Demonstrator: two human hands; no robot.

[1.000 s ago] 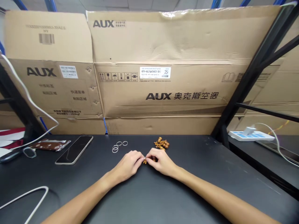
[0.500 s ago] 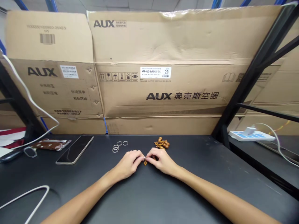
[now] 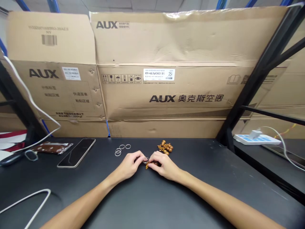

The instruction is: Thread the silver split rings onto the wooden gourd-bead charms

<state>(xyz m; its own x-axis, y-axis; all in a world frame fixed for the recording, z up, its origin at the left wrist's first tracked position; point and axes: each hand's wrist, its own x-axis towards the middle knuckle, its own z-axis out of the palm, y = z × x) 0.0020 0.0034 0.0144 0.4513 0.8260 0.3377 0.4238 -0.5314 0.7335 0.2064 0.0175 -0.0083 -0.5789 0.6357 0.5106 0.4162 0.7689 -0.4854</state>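
Observation:
Between thumb and forefinger, my left hand pinches a silver key ring. My right hand is closed on a small brown wooden pendant with an orange cord loop; the fingers cover most of it. The cord loop lies right against the ring, but I cannot tell whether it is threaded through. Behind my right hand lies a small pile of brown gourd-shaped wooden pendants with orange cords. Several more silver key rings lie beyond my left hand on the dark table.
A smartphone and a brown packet lie on the left, near glasses and white cables. Cardboard sheets stand along the back. A black metal frame and a white power strip are at the right.
My left hand has drawn slightly left and away from my right hand, so the ring between them now shows more clearly. The cord loop has shifted slightly left.

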